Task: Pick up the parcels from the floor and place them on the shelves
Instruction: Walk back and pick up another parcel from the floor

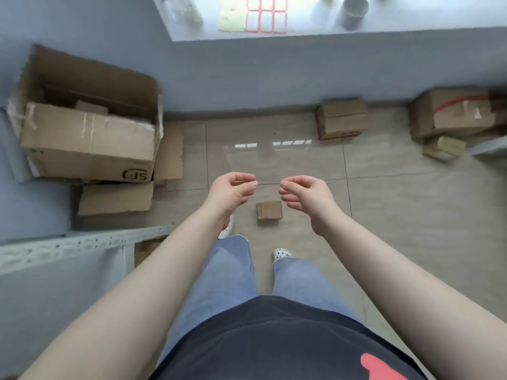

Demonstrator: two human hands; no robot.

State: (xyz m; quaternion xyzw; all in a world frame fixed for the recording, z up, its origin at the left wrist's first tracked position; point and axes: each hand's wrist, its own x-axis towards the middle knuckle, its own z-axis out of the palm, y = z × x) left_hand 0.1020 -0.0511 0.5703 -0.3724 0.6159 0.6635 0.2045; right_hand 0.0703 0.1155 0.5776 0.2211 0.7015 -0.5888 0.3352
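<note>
A small brown cardboard parcel (269, 211) lies on the tiled floor just ahead of my feet. My left hand (233, 192) and my right hand (303, 196) hover above it, one on each side, fingers curled and apart, holding nothing. More parcels sit by the far wall: a taped box (341, 119), a larger box with red tape (452, 115) and a small pale packet (444, 148). A grey metal shelf edge (82, 244) runs along my left.
A big open carton (87, 127) with smaller boxes inside stands at the left on flattened cardboard (115, 198). A windowsill (274, 15) with jars and label sheets is above the blue wall. Another shelf corner (491, 150) shows at the right.
</note>
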